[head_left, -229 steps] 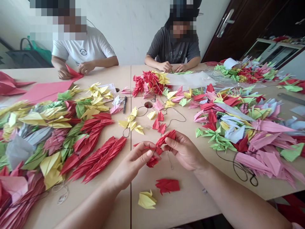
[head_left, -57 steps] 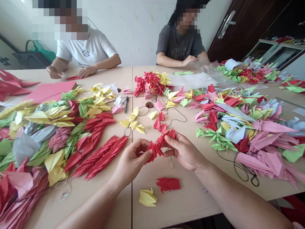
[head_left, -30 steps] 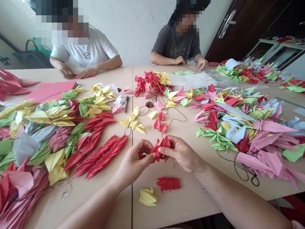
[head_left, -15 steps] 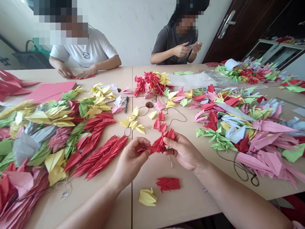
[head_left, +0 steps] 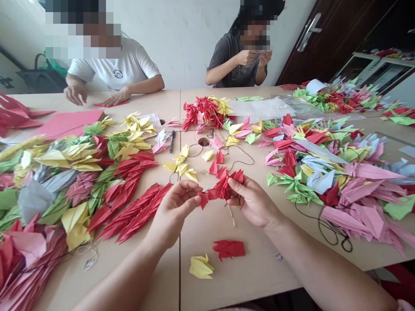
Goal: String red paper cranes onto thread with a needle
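Observation:
A cluster of small red folded paper pieces (head_left: pixel 223 188) hangs on a thread above the table, held between both hands. My left hand (head_left: pixel 177 207) pinches its left end with thumb and fingers. My right hand (head_left: pixel 253 201) grips its right side, fingers curled around the pieces. A thin needle or wire (head_left: pixel 231 216) dangles below the cluster. On the table just in front of my hands lie a flat red folded piece (head_left: pixel 228 249) and a yellow folded piece (head_left: pixel 201 266).
Piles of folded paper cover the table: red, yellow and green ones (head_left: pixel 81 172) at left, pink, green and red ones (head_left: pixel 330 168) at right. A black cord (head_left: pixel 327 235) loops at right. Two other people (head_left: pixel 113 69) sit opposite, folding. A pen (head_left: pixel 170 141) lies mid-table.
My hands have lifted slightly and drawn apart, stretching the red cluster out along its thread. The person in the dark shirt has raised both hands toward the face.

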`<state>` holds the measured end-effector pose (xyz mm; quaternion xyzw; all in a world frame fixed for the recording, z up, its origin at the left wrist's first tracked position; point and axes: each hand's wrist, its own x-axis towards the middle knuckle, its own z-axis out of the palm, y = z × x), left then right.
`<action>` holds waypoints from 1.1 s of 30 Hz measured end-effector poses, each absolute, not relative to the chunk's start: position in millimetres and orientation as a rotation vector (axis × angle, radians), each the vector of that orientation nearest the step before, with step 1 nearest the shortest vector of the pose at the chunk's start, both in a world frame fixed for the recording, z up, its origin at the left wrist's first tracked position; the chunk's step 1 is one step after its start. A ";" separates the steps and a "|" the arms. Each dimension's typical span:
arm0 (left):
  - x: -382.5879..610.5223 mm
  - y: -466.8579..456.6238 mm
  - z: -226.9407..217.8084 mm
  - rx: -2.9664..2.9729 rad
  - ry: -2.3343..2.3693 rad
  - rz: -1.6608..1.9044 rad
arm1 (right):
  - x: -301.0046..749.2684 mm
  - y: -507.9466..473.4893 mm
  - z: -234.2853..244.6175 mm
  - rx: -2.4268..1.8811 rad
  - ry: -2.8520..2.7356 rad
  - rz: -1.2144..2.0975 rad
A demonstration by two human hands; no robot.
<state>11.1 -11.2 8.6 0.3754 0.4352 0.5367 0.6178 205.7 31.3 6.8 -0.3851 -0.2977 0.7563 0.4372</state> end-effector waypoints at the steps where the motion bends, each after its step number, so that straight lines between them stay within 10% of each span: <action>1: 10.2 -10.2 8.9 0.842 0.998 1.263 | 206.0 32.0 7.6 -0.955 -0.718 1.878; 22: 2.7 -1.7 13.8 0.795 1.138 1.525 | 208.5 32.2 13.0 -0.918 -0.663 1.859; 33: 9.8 -12.1 9.7 1.026 0.918 0.957 | 203.4 28.1 10.2 -0.882 -0.751 1.921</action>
